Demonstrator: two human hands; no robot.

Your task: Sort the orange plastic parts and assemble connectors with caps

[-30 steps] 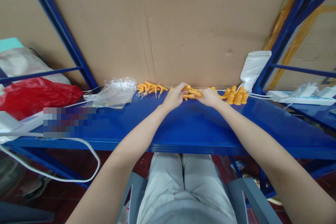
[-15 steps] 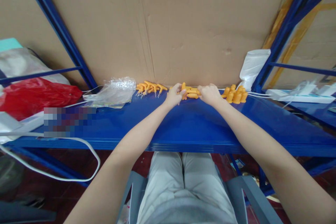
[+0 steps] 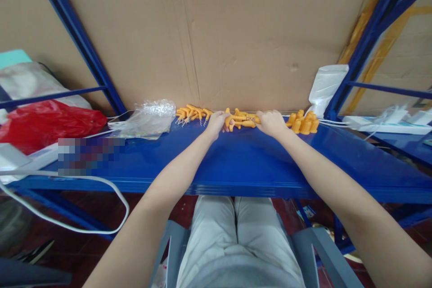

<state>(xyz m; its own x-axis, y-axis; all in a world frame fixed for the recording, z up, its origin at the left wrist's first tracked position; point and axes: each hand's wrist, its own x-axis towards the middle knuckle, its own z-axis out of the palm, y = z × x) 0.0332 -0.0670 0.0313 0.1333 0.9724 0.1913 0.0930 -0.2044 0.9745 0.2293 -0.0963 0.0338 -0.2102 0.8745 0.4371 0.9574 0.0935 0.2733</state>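
My left hand [image 3: 216,125] is closed round the handle of an orange corkscrew [image 3: 228,118] near the back of the blue table. Just to the right, my right hand [image 3: 270,123] is closed, knuckles up, with the end of an orange plastic sleeve [image 3: 257,119] showing at its fingers. Several more orange pieces [image 3: 248,123] lie on the table between and behind the hands. Left of them is a heap of orange corkscrews [image 3: 194,111] with bare metal spirals. Past my right hand, several orange sleeves [image 3: 305,122] stand upright in a cluster.
Cardboard [image 3: 236,36] backs the blue table [image 3: 236,162]. Clear plastic bags [image 3: 148,119] and a red bag [image 3: 54,121] lie on the left. A white pouch [image 3: 327,87] leans by the right post, near a power strip [image 3: 381,123]. A white cable [image 3: 124,207] loops over the left front edge.
My left hand has moved a little left with the corkscrew, and its handle has tilted. The gap between my hands is wider. My right hand has stayed nearly in place.
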